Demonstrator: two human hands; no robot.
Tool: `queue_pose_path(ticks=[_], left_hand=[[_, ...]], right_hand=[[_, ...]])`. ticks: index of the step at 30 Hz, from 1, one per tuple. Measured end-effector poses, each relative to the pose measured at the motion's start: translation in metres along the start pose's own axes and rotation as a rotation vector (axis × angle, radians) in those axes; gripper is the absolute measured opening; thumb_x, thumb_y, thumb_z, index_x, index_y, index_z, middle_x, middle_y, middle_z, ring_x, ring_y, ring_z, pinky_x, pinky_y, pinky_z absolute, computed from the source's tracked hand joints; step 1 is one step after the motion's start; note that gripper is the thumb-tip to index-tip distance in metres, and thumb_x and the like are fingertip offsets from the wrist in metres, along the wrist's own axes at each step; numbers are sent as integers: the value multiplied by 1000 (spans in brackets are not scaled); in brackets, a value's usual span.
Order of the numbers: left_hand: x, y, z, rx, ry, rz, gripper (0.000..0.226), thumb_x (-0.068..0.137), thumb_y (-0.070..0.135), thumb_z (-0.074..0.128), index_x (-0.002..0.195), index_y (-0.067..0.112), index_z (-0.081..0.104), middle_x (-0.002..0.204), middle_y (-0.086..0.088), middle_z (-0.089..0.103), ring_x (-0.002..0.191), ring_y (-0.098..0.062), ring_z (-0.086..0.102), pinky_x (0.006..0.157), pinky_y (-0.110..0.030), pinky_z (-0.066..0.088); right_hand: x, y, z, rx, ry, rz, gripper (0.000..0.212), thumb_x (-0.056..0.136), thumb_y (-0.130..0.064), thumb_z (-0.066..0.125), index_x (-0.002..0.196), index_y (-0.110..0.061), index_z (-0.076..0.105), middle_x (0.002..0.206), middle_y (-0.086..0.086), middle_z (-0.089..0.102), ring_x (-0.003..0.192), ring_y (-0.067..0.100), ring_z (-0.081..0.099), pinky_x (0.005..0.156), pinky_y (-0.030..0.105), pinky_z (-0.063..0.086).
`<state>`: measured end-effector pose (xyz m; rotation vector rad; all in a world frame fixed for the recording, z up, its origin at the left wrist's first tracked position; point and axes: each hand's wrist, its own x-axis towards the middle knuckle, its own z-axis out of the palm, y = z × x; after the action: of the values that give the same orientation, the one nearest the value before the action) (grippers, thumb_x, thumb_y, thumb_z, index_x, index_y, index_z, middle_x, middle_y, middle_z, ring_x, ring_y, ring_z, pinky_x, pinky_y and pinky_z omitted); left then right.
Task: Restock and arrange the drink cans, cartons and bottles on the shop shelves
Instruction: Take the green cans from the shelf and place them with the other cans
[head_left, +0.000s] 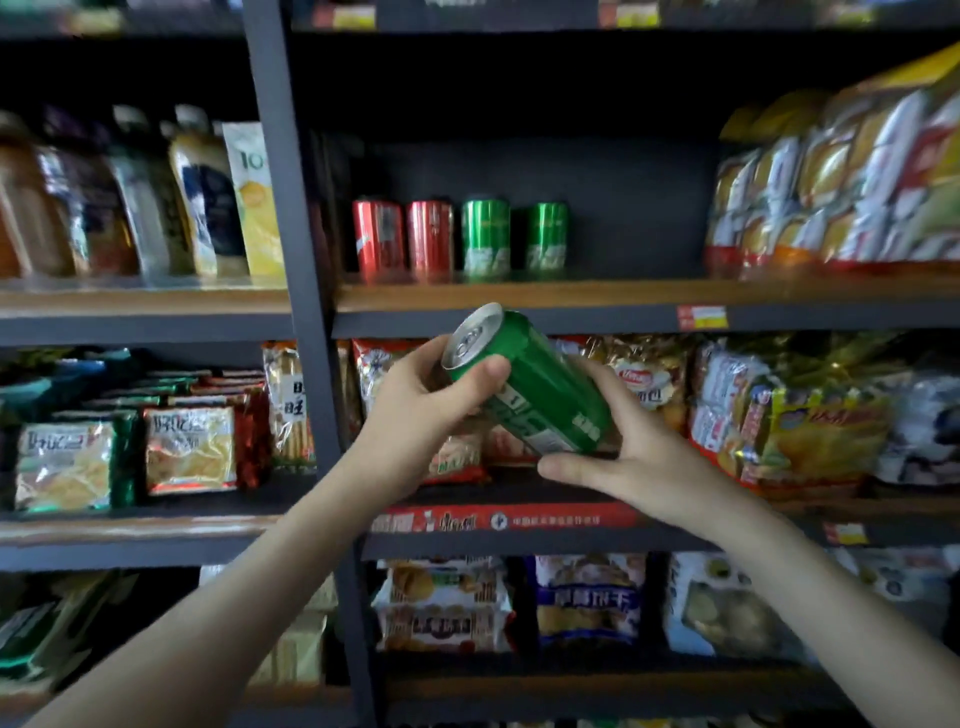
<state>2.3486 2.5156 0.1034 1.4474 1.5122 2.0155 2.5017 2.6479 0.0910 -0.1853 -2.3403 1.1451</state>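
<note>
A green drink can (540, 389) is tilted in mid-air in front of the shelves, its silver top pointing up and left. My left hand (415, 415) grips its upper end, thumb across the side. My right hand (639, 462) cups its lower end from below and the right, thumb stretched under the base. On the wooden shelf (597, 293) above stand two red cans (379, 240) (430, 239) and two green cans (486, 235) (547, 235) in a row, with bare shelf to their right.
Bottles and a juice carton (254, 197) fill the left bay. Bagged bread (841, 192) sits at the right of the can shelf. Snack packets (189, 449) crowd the lower shelves. A dark upright post (296, 260) divides the bays.
</note>
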Motion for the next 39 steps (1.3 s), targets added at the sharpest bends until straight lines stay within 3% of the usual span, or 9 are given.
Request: queue_pose_path(ticks=[6, 11, 14, 18, 21, 28, 31, 34, 39], left_hand=[[53, 44, 26, -163, -208, -71, 54, 79, 43, 66, 117, 6, 58, 109, -10, 69, 105, -22, 67, 86, -37, 56], [117, 56, 30, 417, 36, 76, 32, 93, 48, 56, 113, 23, 59, 113, -1, 67, 100, -14, 67, 91, -32, 53], [153, 52, 20, 907, 92, 154, 41, 93, 40, 60, 126, 17, 55, 110, 1, 62, 95, -12, 59, 75, -16, 38], [189, 43, 2, 1305, -22, 132, 52, 92, 38, 60, 138, 19, 44, 126, -12, 52, 113, -29, 54, 92, -30, 40], [216, 28, -6, 1421, -129, 116, 64, 92, 40, 59, 145, 16, 32, 138, -13, 41, 130, -32, 41, 106, -38, 37], [262, -5, -14, 1946, -207, 155, 84, 93, 59, 44, 154, 21, 1, 161, -17, -5, 149, -32, 1, 120, -53, 7], [272, -16, -15, 1960, -251, 165, 89, 94, 60, 43, 154, 19, -7, 161, -17, -7, 149, -32, 0, 119, -53, 6], [275, -21, -16, 1947, -266, 206, 92, 93, 61, 43, 154, 18, -10, 161, -15, -8, 148, -31, 1, 119, -54, 5], [273, -22, -19, 1920, -260, 243, 91, 93, 60, 43, 153, 16, -10, 161, -12, -9, 148, -30, 1, 119, -54, 3]], right_hand=[[21, -22, -57, 335, 312, -260, 59, 58, -40, 89, 110, -36, 60, 105, -11, 69, 103, 12, 66, 80, 25, 54], [80, -41, -122, 379, 363, -184, 61, 64, -31, 87, 117, -23, 59, 117, 1, 67, 110, 17, 63, 98, 38, 46], [126, -41, -148, 227, 429, -120, 42, 73, -23, 80, 110, -27, 60, 112, -4, 64, 108, 13, 60, 83, 26, 45], [173, -22, -163, -99, 463, 16, 42, 72, -25, 82, 106, -27, 57, 112, -5, 59, 100, 14, 55, 80, 30, 44], [205, -8, -172, -230, 459, 137, 66, 74, -27, 83, 129, -19, 46, 121, 0, 49, 102, 16, 46, 77, 28, 39], [265, 26, -183, -433, 346, 315, 69, 82, -29, 77, 133, -18, 32, 110, 3, 46, 75, 15, 47, 55, 26, 38], [281, 38, -185, -553, 239, 358, 79, 86, -39, 71, 144, -17, 22, 129, 10, 48, 106, 27, 55, 77, 31, 47], [292, 42, -175, -1012, 153, 290, 105, 85, -45, 70, 156, -17, -1, 162, 13, -2, 149, 30, 0, 120, 45, 12], [314, 30, -133, -1259, -5, 90, 104, 87, -46, 65, 155, -11, -5, 162, 11, -14, 148, 23, -17, 119, 43, -12]])
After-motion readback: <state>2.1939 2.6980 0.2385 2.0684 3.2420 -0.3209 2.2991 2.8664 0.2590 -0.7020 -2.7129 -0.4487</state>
